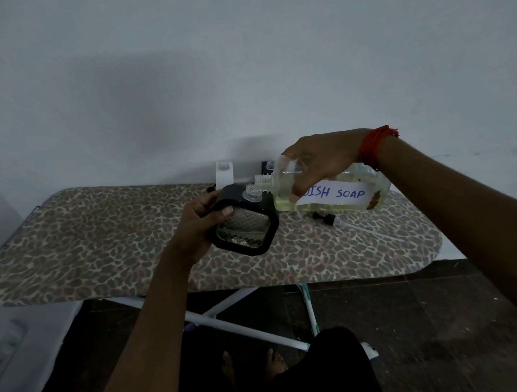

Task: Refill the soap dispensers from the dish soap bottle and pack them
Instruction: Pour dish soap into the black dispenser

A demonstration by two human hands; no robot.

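My right hand (318, 163) grips the clear dish soap bottle (340, 193), tipped on its side with its open threaded neck pointing left. The bottle holds yellowish liquid and bears a white "DISH SOAP" label. My left hand (198, 218) holds a black-framed glass soap dispenser (245, 229), tilted, thumb on its front. The dispenser's open neck sits just under the bottle's mouth. A black pump head with a clear tube (330, 219) lies on the board to the right, under the bottle.
The leopard-print ironing board (94, 240) stands against a white wall. A white dispenser (224, 174) and a dark one (268, 166) stand at the board's far edge behind my hands. White board legs cross below over a dark floor.
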